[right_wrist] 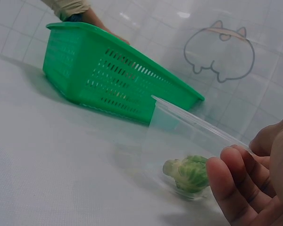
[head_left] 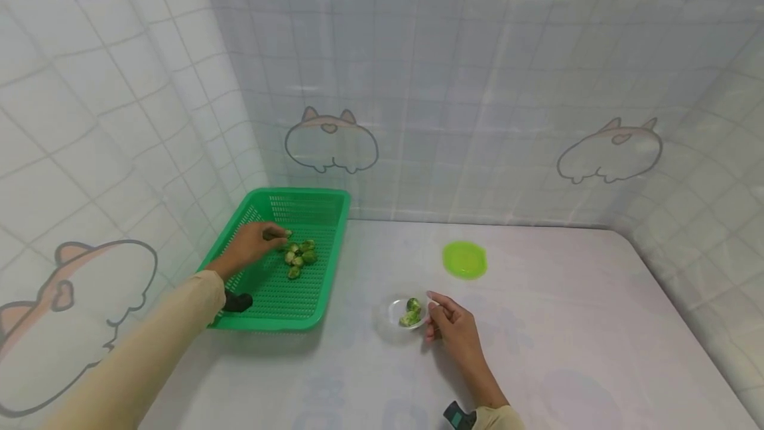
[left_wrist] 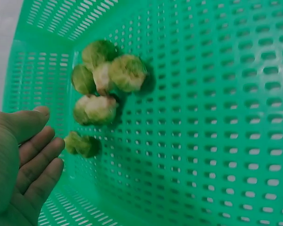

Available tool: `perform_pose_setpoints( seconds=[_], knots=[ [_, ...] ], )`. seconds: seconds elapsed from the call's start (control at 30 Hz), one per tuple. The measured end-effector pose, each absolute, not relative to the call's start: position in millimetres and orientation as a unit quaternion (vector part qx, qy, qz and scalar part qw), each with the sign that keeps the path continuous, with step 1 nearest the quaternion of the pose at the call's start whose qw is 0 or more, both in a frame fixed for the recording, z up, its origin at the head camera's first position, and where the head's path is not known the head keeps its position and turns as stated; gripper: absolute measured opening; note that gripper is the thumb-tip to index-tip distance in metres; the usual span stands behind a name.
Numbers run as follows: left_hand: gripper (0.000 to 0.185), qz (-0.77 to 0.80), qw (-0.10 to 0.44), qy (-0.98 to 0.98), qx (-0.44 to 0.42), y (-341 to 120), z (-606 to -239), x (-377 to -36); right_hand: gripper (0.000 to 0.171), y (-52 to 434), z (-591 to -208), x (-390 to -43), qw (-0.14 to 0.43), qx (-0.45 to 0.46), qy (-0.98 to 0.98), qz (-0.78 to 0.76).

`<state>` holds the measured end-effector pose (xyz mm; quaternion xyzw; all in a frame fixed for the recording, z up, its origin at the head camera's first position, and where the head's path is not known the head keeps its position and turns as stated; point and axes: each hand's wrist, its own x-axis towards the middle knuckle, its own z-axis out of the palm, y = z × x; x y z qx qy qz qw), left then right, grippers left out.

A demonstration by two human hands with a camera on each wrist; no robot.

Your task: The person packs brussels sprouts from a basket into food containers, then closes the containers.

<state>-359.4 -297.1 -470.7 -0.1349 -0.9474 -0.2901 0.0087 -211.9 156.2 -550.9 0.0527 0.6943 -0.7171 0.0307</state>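
My left hand reaches into a green perforated plastic basket, over several Brussels sprouts grouped on its floor. In the left wrist view its fingers are extended, with nothing between them and the thumb; one small sprout lies just beyond the fingertips. To the right of the basket, a clear plastic cup stands on the table with green sprouts inside. My right hand holds the cup at its right side, thumb at the rim and fingers against the outer wall.
A bright green round lid lies on the white table, behind and right of the cup. White tiled-pattern sheeting with cartoon animals rises at the back and both sides. The basket stands against the left side.
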Motion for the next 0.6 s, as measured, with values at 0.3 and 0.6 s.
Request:
perform_pose_setpoints(
  seconds=[0.3, 0.6],
  knots=[
    [0.032, -0.257, 0.000, -0.958, -0.129, -302.3, -481.1, -368.4, 0.035, 156.7, -549.3, -212.6, 0.033, 0.043, 0.690, -0.722],
    [0.034, -0.241, 0.002, -0.961, -0.139, -308.4, -493.5, -375.1, 0.035, 156.7, -547.3, -212.8, 0.039, 0.061, 0.699, -0.712]
  ],
)
